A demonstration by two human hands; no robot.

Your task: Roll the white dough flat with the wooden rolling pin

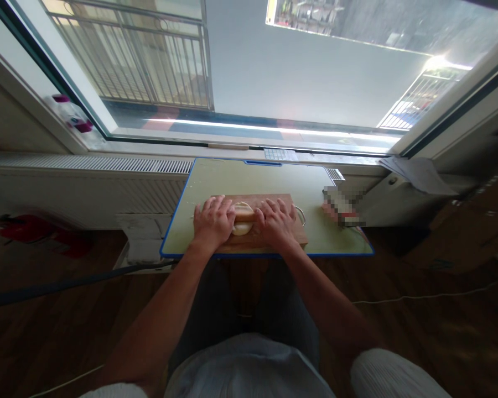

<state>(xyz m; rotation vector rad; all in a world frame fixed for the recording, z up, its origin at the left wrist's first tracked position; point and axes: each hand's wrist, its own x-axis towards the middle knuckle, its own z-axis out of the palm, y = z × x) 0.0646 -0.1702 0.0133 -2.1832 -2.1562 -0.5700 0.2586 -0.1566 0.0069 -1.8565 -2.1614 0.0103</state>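
Observation:
A wooden rolling pin (244,213) lies across a flat round of pale dough (243,228), which shows above and below it. My left hand (214,222) rests over the pin's left end, its fingers curved forward around it. Over the right end, my right hand (276,222) presses in the same way. Both palms hide the ends of the pin. Underneath is a wooden cutting board (279,198) with a metal ring handle (301,216) on its right side.
The board sits on a pale green table with a blue rim (232,177). A blurred-out package (341,208) lies at its right. Behind stand a radiator (149,164) and a large window. A bottle (72,113) is on the sill, a red fire extinguisher (45,232) on the left.

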